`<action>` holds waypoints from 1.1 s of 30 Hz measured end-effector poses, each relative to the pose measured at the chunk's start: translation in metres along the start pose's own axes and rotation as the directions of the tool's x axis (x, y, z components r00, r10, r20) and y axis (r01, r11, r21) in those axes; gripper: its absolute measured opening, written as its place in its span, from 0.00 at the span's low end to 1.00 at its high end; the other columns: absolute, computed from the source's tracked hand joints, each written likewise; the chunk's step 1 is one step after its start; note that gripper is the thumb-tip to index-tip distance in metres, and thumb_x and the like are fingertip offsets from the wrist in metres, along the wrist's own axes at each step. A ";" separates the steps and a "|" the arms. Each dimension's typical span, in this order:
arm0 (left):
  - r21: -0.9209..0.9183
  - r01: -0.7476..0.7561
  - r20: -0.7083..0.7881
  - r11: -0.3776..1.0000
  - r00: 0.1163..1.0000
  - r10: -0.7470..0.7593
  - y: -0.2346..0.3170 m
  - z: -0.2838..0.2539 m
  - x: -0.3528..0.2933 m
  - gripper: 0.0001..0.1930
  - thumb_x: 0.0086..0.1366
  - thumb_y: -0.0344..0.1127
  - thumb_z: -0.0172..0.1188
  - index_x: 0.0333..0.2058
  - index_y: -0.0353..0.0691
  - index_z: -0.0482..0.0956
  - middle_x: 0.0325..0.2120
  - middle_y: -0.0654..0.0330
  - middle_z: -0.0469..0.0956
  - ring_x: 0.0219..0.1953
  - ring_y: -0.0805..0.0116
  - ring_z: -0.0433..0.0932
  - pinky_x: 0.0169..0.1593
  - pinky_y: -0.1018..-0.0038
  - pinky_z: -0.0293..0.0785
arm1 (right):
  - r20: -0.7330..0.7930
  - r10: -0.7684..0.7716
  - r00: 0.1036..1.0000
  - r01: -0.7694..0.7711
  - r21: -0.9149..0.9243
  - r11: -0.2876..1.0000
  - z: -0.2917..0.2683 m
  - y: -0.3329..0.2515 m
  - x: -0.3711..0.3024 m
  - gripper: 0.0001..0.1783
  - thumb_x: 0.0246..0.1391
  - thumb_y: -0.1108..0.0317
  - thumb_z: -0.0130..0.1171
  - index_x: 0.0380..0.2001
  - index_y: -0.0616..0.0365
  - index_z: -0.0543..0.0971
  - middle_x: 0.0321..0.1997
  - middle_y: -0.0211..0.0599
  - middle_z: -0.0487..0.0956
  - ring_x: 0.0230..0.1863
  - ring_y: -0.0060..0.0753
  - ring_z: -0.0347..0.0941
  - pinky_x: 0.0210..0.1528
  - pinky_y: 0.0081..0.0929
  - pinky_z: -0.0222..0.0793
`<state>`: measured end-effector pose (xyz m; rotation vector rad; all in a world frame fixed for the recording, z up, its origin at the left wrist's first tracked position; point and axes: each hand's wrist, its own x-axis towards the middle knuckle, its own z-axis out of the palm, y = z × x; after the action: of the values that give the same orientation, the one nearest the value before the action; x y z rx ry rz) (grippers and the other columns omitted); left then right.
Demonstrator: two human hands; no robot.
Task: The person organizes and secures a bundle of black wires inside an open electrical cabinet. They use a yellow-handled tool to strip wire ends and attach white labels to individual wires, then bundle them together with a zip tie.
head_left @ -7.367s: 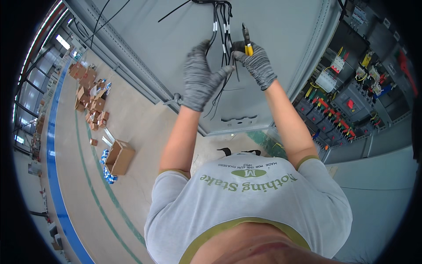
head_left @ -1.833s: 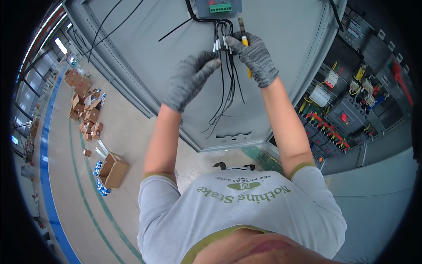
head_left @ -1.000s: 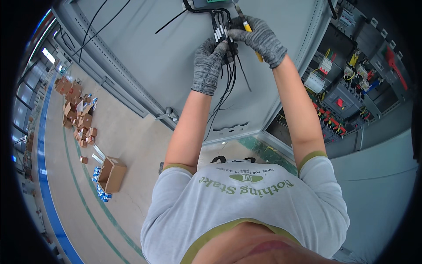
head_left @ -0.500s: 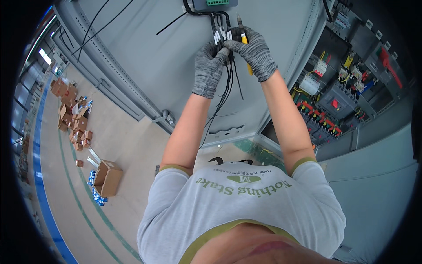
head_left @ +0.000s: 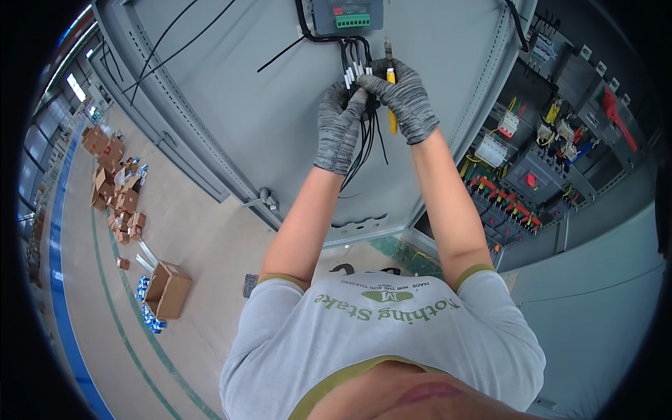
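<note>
My left hand (head_left: 339, 131), in a grey knitted glove, is closed around a bundle of thin black wires (head_left: 361, 157) that hangs down in front of a grey metal panel. White marker sleeves (head_left: 352, 75) sit on the wires just above my fingers. My right hand (head_left: 407, 99), gloved alike, pinches at the same wires with thumb and fingertips. Tucked in that hand is a yellow-handled screwdriver (head_left: 391, 105), its tip pointing up. Above both hands, a grey module with a green terminal block (head_left: 352, 21) is mounted on the panel. Exactly which wires each fingertip grips is hidden.
An open electrical cabinet (head_left: 539, 175) with breakers, a red handle and coloured wiring stands to the right. Loose black cables (head_left: 183, 43) cross the panel's upper left. Cardboard boxes (head_left: 171, 290) lie on the floor at left, beside blue and green floor lines.
The view has shifted, so the module and panel sit lower in the picture. The screwdriver stands more upright. Both hands remain on the wire bundle.
</note>
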<state>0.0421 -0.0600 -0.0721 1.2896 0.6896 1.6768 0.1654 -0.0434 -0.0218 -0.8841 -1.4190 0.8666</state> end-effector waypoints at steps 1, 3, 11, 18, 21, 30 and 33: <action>-0.042 -0.016 0.014 0.999 1.000 0.017 0.001 0.000 -0.001 0.12 0.66 0.34 0.56 0.44 0.32 0.74 0.33 0.60 0.79 0.34 0.73 0.79 0.38 0.79 0.76 | 0.032 0.016 0.999 -0.014 -0.050 0.999 -0.001 -0.004 0.001 0.14 0.44 0.69 0.70 0.34 0.62 0.78 0.29 0.33 0.80 0.30 0.23 0.74 0.35 0.21 0.73; -0.013 0.005 0.009 1.000 1.000 -0.005 0.000 0.000 0.003 0.12 0.65 0.31 0.56 0.45 0.31 0.72 0.34 0.59 0.79 0.33 0.73 0.79 0.38 0.79 0.76 | -0.074 -0.116 0.990 0.115 -0.014 0.993 0.001 -0.004 0.007 0.14 0.44 0.67 0.69 0.33 0.61 0.79 0.28 0.32 0.80 0.29 0.23 0.74 0.34 0.22 0.73; 0.024 -0.029 -0.036 0.999 0.999 0.030 -0.002 0.009 0.017 0.13 0.64 0.30 0.58 0.45 0.31 0.73 0.33 0.59 0.79 0.32 0.75 0.77 0.38 0.79 0.76 | -0.171 -0.256 0.951 0.218 -0.213 0.952 0.013 -0.001 0.040 0.18 0.44 0.66 0.69 0.39 0.61 0.80 0.32 0.35 0.82 0.34 0.26 0.77 0.42 0.24 0.73; 0.128 -0.015 -0.013 0.992 1.000 0.017 0.006 -0.007 0.022 0.14 0.65 0.33 0.57 0.46 0.31 0.74 0.35 0.61 0.78 0.35 0.77 0.75 0.42 0.80 0.73 | -0.043 -0.263 0.964 0.230 -0.363 0.903 0.007 -0.006 0.052 0.18 0.44 0.67 0.69 0.41 0.59 0.79 0.35 0.36 0.82 0.36 0.28 0.77 0.44 0.25 0.73; 0.112 0.041 0.058 0.993 0.997 -0.048 0.001 -0.014 0.028 0.14 0.65 0.32 0.57 0.46 0.32 0.74 0.34 0.62 0.78 0.34 0.78 0.75 0.41 0.81 0.72 | -0.007 -0.242 0.970 0.226 -0.332 0.916 0.005 -0.007 0.054 0.18 0.44 0.68 0.68 0.42 0.57 0.79 0.35 0.35 0.82 0.37 0.28 0.77 0.45 0.26 0.73; 0.160 -0.052 -0.042 0.986 0.997 0.059 -0.001 -0.005 0.024 0.10 0.61 0.28 0.60 0.41 0.34 0.76 0.32 0.64 0.78 0.33 0.78 0.74 0.39 0.80 0.72 | 0.042 -0.304 0.952 0.304 0.009 0.953 0.009 -0.015 0.047 0.20 0.41 0.76 0.65 0.42 0.62 0.77 0.33 0.35 0.81 0.33 0.24 0.75 0.38 0.24 0.73; 0.085 -0.110 -0.036 0.990 0.993 0.113 -0.005 -0.002 0.024 0.11 0.61 0.26 0.60 0.42 0.34 0.76 0.33 0.63 0.78 0.34 0.77 0.75 0.40 0.80 0.72 | 0.124 -0.283 0.951 0.286 -0.011 0.958 0.003 -0.015 0.044 0.19 0.42 0.75 0.65 0.42 0.62 0.77 0.34 0.35 0.81 0.33 0.24 0.75 0.38 0.25 0.73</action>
<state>0.0406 -0.0366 -0.0663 1.3778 0.7299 1.7851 0.1609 -0.0102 0.0112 -0.6351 -1.6223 0.6901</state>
